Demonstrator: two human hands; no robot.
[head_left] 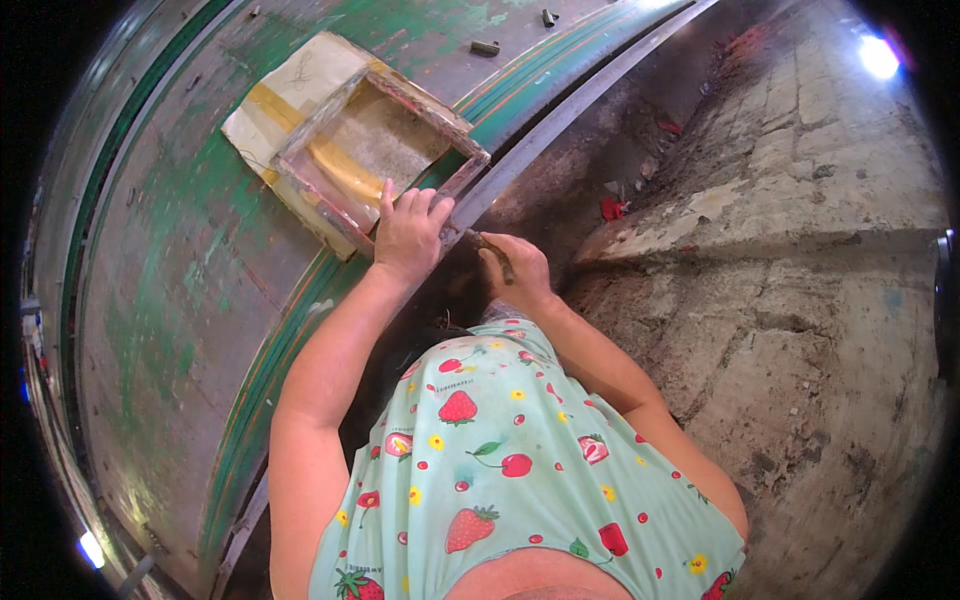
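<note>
My left hand [408, 238] is at the table's edge, against the near corner of a shallow wooden frame box [290, 165]. Its little finger sticks up while the other fingers curl over a small dark thing, mostly hidden beneath them. Just to the right, beyond the metal edge rail [540, 140], my right hand [520, 272] closes round a thin, brown, dirt-caked stick-like piece [497, 257]. That piece points up toward the left hand. Whether it touches what the left fingers hold is unclear.
The frame box rests on a pale board [255, 125] with yellow tape, on a worn green and grey table [180, 300]. Two small dark cylindrical pieces [485, 48] lie at the far side. Right of the table is a rough concrete floor [780, 400] with red scraps [612, 208].
</note>
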